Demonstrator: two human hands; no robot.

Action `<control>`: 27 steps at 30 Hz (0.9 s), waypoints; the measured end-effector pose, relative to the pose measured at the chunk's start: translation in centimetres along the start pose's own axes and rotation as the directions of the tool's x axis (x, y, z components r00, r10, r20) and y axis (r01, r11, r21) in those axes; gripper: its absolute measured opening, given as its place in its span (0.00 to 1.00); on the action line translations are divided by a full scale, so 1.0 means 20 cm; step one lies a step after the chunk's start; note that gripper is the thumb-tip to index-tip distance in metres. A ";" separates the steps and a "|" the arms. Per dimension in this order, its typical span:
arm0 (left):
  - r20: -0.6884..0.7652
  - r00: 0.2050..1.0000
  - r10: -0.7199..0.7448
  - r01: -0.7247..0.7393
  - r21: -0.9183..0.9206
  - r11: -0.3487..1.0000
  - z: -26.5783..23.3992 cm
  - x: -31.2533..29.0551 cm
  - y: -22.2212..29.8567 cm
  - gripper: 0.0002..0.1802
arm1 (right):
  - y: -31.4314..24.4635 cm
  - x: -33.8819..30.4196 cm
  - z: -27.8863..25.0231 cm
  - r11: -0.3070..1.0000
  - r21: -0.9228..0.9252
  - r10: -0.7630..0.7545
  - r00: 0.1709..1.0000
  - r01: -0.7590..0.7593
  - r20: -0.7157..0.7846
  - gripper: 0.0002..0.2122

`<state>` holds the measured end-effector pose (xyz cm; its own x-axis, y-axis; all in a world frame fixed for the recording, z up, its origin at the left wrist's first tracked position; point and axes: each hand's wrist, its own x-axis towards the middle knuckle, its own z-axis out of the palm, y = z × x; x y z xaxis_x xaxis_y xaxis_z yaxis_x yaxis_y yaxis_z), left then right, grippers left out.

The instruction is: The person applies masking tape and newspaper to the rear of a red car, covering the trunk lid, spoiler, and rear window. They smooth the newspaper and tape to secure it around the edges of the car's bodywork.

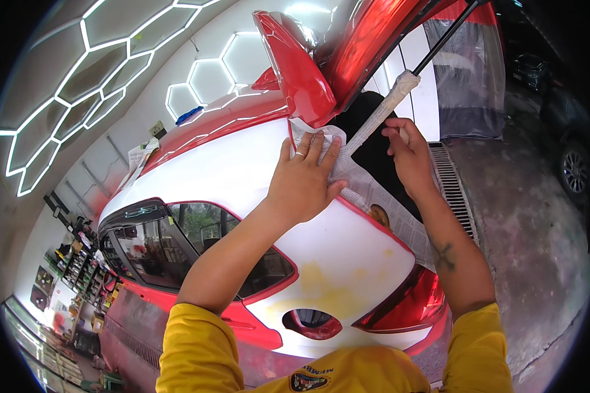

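A red car [210, 124] with a white primed rear quarter panel [334, 262] fills the middle of the view, its hatch [367, 39] raised. My left hand [303, 178] lies flat, fingers spread, on newspaper masking [387, 203] pressed along the edge of the hatch opening. My right hand [408, 154] rests on the same paper a little to the right, fingers curled at the base of the paper-wrapped hatch strut [390, 108]. A ring shows on my left hand. Both forearms come out of yellow sleeves.
The red tail light [406, 308] and open fuel filler recess [311, 323] sit low on the panel. A floor drain grate [452, 190] runs to the right. A dark car [564, 118] stands far right. Shelves of supplies [78, 262] line the left wall. Plastic sheeting [465, 72] hangs behind.
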<state>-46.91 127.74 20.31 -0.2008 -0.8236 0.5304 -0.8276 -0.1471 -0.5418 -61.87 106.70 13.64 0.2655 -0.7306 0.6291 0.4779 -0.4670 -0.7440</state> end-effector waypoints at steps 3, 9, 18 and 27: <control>0.032 0.999 0.042 -0.042 -0.018 0.999 -0.01 0.07 -0.04 0.41 | -0.08 0.21 0.00 0.983 0.025 0.160 0.913 -0.183 0.377 0.15; 0.168 0.982 0.083 -0.066 -0.105 0.992 0.02 0.18 -0.09 0.39 | -0.01 0.42 0.16 0.997 -0.017 0.067 0.820 -0.070 0.569 0.25; 0.252 0.968 0.015 0.004 -0.076 0.997 -0.03 0.18 -0.05 0.39 | 0.33 0.53 0.48 0.997 0.057 0.025 0.913 -0.053 0.408 0.15; 0.218 0.962 -0.167 0.147 0.108 0.983 -0.16 0.05 -0.23 0.44 | 0.26 0.49 0.53 0.988 -0.073 -0.110 0.947 0.137 0.301 0.13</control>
<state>-44.96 129.34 25.46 0.0596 -0.8866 0.4586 -0.7866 -0.3246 -0.5253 -47.91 102.44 18.26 0.4511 -0.4911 0.7452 0.4474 -0.5981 -0.6649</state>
